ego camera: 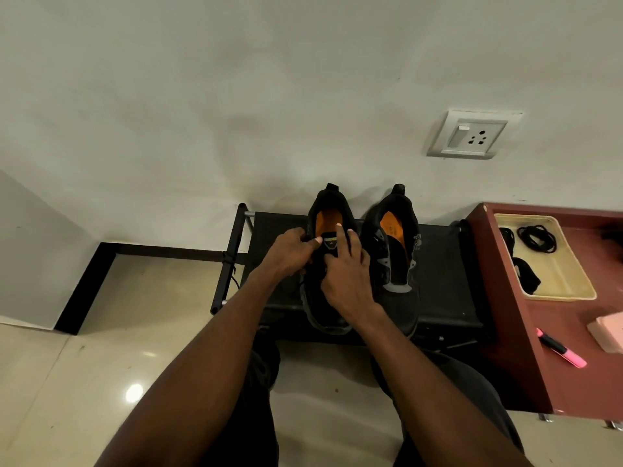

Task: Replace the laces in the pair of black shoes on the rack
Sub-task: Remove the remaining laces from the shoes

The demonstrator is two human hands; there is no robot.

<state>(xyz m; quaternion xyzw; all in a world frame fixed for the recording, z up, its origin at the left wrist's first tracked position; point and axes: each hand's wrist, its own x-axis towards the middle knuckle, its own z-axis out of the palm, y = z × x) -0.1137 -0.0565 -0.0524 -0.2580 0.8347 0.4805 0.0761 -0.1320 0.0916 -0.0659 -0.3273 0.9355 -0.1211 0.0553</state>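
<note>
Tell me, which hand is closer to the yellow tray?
Right. The right hand is on the left shoe, on the side toward the yellow tray; the left hand grips that shoe's far edge.

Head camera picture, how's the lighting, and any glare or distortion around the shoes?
Head view: dim, soft light; the black shoes lose detail against the dark rack; bright glare spots on the glossy floor; wide-angle bending tilts the wall socket; both hands look sharp.
</note>
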